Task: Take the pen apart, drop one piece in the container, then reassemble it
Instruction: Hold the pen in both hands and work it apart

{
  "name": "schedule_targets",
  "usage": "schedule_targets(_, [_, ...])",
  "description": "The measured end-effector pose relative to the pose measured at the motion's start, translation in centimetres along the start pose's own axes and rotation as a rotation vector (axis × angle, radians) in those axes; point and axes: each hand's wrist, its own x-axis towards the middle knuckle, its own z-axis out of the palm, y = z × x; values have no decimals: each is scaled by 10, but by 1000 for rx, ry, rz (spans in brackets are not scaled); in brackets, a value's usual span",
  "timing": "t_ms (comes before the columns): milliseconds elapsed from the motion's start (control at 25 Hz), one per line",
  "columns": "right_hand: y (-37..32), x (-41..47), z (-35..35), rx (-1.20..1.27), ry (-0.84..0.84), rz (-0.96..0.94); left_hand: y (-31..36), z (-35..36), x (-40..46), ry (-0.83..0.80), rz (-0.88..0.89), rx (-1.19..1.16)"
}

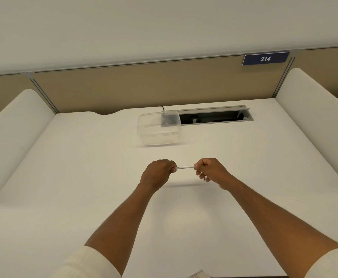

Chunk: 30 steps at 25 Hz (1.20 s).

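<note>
A thin white pen (pixel 184 167) is held level above the white desk (pixel 83 177), stretched between both fists. My left hand (pixel 157 174) grips its left end, where a short metal tip shows. My right hand (pixel 212 171) grips its right end, and a small dark piece (pixel 204 179) pokes out below the right fingers. A clear plastic container (pixel 158 129) stands open on the desk beyond the hands, apparently with nothing in it.
An open cable hatch (pixel 214 116) with a grey frame lies in the desk right of the container. Beige partition panels (pixel 144 87) close the back, with a blue sign reading 214. White side dividers (pixel 13 127) flank the desk. Some paper (pixel 199 274) shows at the bottom edge.
</note>
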Motion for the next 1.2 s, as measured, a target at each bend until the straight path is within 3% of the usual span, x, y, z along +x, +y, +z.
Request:
schedule_targets(640, [-10,2,6,-1,38,40,0,1,2,-10,-12,-19])
schedule_targets(720, [-10,4,7,-76,59,13,1,0,6,-1,-6,-22])
schedule_targets(960, [-10,10,5,17,63,-59,-4,-1,13,-11,-14,-22])
schedule_targets(1200, [-13,21,8,-173,193,-94,0,-5,26,-14,-20,-92])
